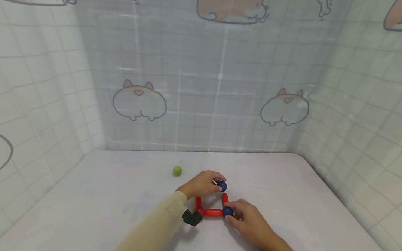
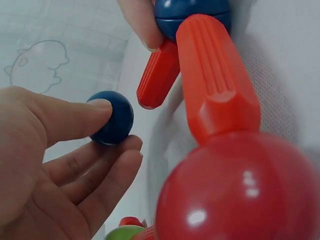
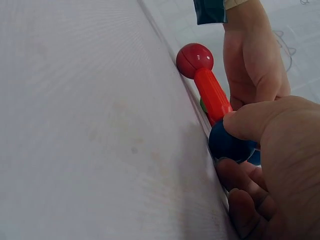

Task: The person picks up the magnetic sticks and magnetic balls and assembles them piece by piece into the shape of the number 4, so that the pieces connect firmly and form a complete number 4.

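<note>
My left hand (image 1: 202, 184) pinches a loose blue ball (image 2: 117, 120) between thumb and fingers, just above the table. My right hand (image 1: 250, 221) grips another blue ball (image 1: 228, 212), which is a corner of a construction-toy frame lying on the table. From that corner one red rod (image 1: 213, 213) runs left to a red ball (image 2: 235, 190). A second red rod (image 1: 225, 198) points away from me, its far end free and a little short of the loose ball. Beyond the red ball, another red rod (image 1: 198, 201) goes under my left hand. A green ball (image 2: 125, 232) touching red pieces shows low in the left wrist view.
A separate green ball (image 1: 177, 171) lies on the white table (image 1: 117, 189), left of and beyond my left hand. A dark wrist camera (image 1: 191, 217) sits over the left wrist, close to the red ball. Patterned curtain walls (image 1: 202, 84) enclose the table's back and sides.
</note>
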Tool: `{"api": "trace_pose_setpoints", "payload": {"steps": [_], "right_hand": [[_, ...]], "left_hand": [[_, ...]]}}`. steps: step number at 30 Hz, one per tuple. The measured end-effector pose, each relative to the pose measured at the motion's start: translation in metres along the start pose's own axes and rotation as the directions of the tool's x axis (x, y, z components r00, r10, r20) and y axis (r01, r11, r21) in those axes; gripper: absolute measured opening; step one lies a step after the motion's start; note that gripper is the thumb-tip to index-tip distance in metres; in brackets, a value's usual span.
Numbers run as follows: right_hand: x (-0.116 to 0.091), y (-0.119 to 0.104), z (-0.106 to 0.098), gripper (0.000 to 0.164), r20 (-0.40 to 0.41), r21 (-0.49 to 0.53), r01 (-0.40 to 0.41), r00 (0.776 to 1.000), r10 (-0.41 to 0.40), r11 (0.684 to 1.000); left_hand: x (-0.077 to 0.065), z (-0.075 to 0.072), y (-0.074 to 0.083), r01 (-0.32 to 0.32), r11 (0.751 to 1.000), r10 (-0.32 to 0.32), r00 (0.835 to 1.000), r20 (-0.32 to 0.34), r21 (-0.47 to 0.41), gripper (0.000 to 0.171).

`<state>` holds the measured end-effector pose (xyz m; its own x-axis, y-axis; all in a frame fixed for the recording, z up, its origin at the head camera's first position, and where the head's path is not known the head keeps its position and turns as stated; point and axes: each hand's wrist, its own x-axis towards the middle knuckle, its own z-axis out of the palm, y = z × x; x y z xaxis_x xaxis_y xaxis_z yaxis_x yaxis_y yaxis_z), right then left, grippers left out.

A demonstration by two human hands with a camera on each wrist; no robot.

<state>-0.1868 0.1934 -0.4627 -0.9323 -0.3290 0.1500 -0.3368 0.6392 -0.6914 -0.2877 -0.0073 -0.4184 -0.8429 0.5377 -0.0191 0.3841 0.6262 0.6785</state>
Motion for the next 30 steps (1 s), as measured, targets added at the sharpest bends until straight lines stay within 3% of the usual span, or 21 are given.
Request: {"api": "trace_pose_setpoints", "payload": {"steps": [9, 22, 30], "right_hand": [[-0.001, 0.004, 0.000, 0.035, 0.002, 0.020, -0.015, 1.000, 0.015, 1.000], [0.001, 0.002, -0.002, 0.036, 0.011, 0.004, -0.032, 0.999, 0.032, 0.999], [0.001, 0.000, 0.002, 0.038, 0.027, 0.039, -0.045, 0.999, 0.044, 0.998]], "left_hand": [[0.008, 0.006, 0.002, -0.010, 0.997, 0.009, 1.000, 0.012, 0.074, 0.031], [0.011, 0.007, 0.002, -0.019, 0.996, 0.016, 1.000, 0.025, 0.092, 0.031], [0.008, 0.007, 0.001, 0.008, 0.997, -0.011, 0.999, 0.034, 0.082, 0.029]]}}
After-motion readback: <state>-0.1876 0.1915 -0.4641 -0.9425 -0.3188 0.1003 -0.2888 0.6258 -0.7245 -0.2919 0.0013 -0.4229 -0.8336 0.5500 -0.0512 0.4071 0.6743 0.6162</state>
